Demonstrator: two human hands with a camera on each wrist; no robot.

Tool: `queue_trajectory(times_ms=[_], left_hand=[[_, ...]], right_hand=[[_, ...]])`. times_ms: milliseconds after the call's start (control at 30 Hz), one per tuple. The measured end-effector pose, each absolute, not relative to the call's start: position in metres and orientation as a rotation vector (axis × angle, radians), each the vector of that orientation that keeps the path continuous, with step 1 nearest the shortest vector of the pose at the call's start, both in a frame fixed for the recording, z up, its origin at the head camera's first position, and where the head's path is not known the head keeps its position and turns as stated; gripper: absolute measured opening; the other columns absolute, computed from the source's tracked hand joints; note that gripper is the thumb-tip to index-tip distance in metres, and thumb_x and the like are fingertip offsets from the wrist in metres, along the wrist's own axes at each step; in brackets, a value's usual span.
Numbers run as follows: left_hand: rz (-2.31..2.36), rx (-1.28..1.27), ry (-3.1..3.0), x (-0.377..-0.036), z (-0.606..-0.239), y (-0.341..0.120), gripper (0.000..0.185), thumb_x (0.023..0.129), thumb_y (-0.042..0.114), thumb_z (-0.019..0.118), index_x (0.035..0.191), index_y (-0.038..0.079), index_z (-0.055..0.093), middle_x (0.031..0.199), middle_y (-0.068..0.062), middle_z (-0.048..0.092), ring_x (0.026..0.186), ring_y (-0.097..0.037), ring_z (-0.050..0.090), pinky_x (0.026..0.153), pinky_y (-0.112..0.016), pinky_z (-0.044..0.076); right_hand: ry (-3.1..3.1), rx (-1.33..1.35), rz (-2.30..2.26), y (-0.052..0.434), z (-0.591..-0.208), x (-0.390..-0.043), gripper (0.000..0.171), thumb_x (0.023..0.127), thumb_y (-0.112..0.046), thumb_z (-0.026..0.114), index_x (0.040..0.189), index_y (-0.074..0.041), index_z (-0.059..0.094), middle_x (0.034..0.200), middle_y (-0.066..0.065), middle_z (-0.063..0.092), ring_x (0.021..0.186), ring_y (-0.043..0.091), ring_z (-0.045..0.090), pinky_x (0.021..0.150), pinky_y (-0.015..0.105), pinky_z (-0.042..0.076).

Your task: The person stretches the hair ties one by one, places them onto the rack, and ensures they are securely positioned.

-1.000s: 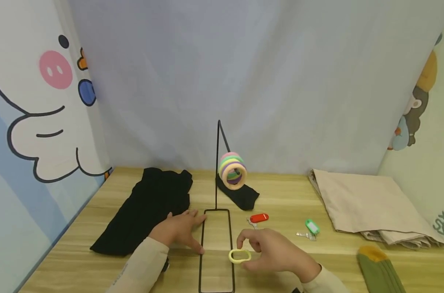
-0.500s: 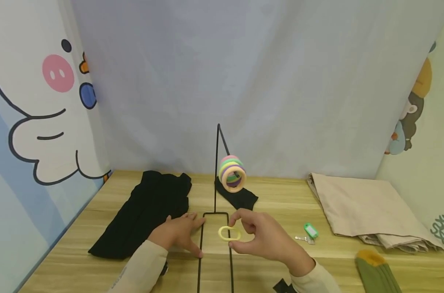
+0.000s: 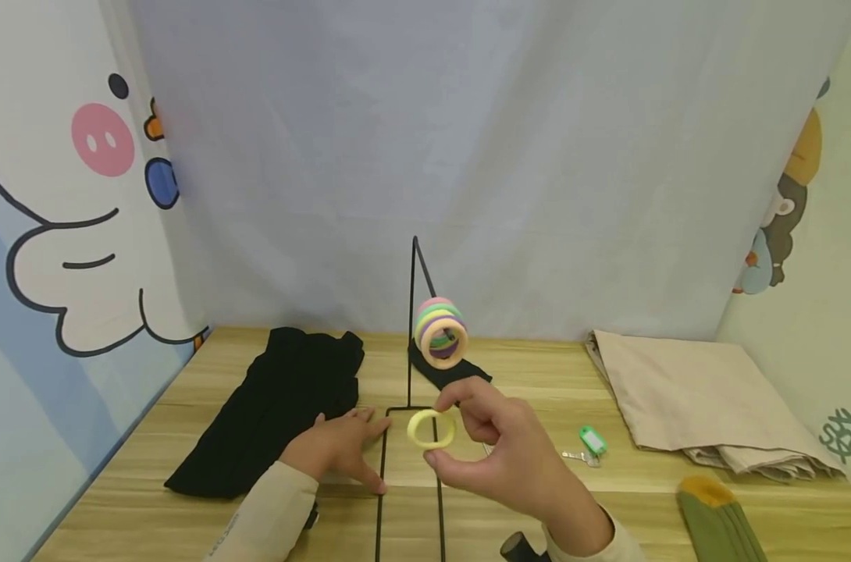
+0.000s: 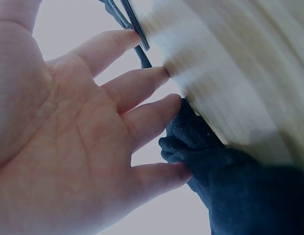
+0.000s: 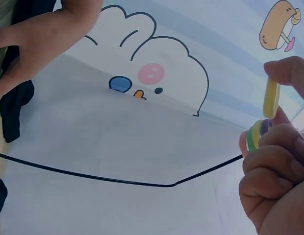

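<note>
My right hand (image 3: 510,457) pinches a pale yellow ring (image 3: 413,432) between thumb and index finger, raised over the stand's base. In the right wrist view the ring (image 5: 271,98) appears edge-on. A black wire stand (image 3: 411,328) has a bent arm at its top, and several coloured rings (image 3: 443,363) hang on it, a peach one frontmost. My left hand (image 3: 337,449) lies with fingers spread at the left side of the stand's base, thumb and index fingertip right at the wire. The left wrist view shows its fingertips near black fabric (image 4: 240,181).
Left lies a black garment (image 3: 271,414); a smaller black cloth (image 3: 432,373) is behind the rings. On the right are a green key tag (image 3: 592,439) with a key, a folded beige cloth (image 3: 685,390) and a green sock (image 3: 724,519) with a yellow end. My right hand hides the red key tag.
My right hand has lifted the yellow ring up and slightly left, from low beside the base toward the hanging rings, and now covers the red key tag. My left hand stays at the base.
</note>
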State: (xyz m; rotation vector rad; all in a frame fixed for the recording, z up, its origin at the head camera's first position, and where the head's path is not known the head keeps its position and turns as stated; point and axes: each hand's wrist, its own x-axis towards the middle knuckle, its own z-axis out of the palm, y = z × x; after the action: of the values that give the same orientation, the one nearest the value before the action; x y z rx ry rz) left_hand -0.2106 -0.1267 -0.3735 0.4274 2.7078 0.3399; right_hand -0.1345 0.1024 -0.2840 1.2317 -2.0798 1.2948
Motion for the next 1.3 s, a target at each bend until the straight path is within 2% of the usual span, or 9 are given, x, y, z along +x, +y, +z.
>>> queue_trajectory(times_ms=[167, 267, 433, 633, 967, 1300], left_hand=[[0.353, 0.428, 2.705, -0.209, -0.371, -0.126, 0.096, 0.063, 0.051, 0.079, 0.144, 0.022, 0.036, 0.151, -0.012, 0.029, 0.14, -0.033, 0.025, 0.103, -0.069, 0.016], [0.361, 0.427, 2.699, -0.208, -0.37, -0.126, 0.095, 0.064, 0.051, 0.079, 0.144, 0.022, 0.036, 0.151, -0.012, 0.028, 0.14, -0.033, 0.024, 0.103, -0.069, 0.016], [0.354, 0.424, 2.691, -0.208, -0.37, -0.127, 0.095, 0.065, 0.051, 0.078, 0.144, 0.023, 0.035, 0.152, -0.011, 0.027, 0.14, -0.032, 0.024, 0.103, -0.069, 0.015], [0.368, 0.434, 2.691, -0.208, -0.369, -0.126, 0.094, 0.065, 0.05, 0.079, 0.144, 0.022, 0.036, 0.152, -0.012, 0.027, 0.14, -0.032, 0.023, 0.103, -0.069, 0.015], [0.367, 0.43, 2.686, -0.208, -0.369, -0.126, 0.096, 0.064, 0.051, 0.079, 0.144, 0.023, 0.035, 0.152, -0.012, 0.026, 0.14, -0.032, 0.023, 0.103, -0.069, 0.015], [0.363, 0.428, 2.679, -0.212, -0.373, -0.127, 0.095, 0.064, 0.052, 0.078, 0.144, 0.023, 0.037, 0.152, -0.01, 0.027, 0.141, -0.032, 0.023, 0.103, -0.069, 0.015]], right_hand=[[-1.855, 1.206, 1.321, 0.097, -0.277, -0.13, 0.043, 0.061, 0.006, 0.074, 0.097, -0.005, 0.053, 0.052, -0.001, 0.023, 0.051, 0.001, 0.018, 0.047, 0.01, 0.021], [-1.696, 1.181, 1.315, 0.094, -0.274, -0.131, 0.04, 0.06, 0.008, 0.071, 0.094, 0.001, 0.052, 0.05, -0.002, 0.023, 0.047, 0.004, 0.018, 0.045, 0.011, 0.022], [-1.512, 1.097, 1.317, 0.09, -0.271, -0.135, 0.032, 0.067, 0.002, 0.072, 0.09, 0.01, 0.051, 0.045, -0.005, 0.023, 0.043, 0.003, 0.019, 0.039, 0.01, 0.02], [-1.433, 1.041, 1.377, 0.087, -0.268, -0.134, 0.039, 0.077, -0.012, 0.074, 0.091, 0.015, 0.049, 0.04, -0.006, 0.024, 0.037, 0.001, 0.017, 0.035, 0.007, 0.017], [-1.466, 0.863, 1.257, 0.079, -0.259, -0.135, 0.042, 0.079, -0.025, 0.073, 0.092, 0.011, 0.057, 0.038, -0.008, 0.023, 0.034, -0.001, 0.017, 0.035, 0.007, 0.014], [-1.538, 0.835, 1.233, 0.073, -0.259, -0.143, 0.041, 0.08, -0.03, 0.071, 0.095, 0.006, 0.059, 0.039, -0.008, 0.022, 0.035, -0.002, 0.018, 0.035, 0.008, 0.015]])
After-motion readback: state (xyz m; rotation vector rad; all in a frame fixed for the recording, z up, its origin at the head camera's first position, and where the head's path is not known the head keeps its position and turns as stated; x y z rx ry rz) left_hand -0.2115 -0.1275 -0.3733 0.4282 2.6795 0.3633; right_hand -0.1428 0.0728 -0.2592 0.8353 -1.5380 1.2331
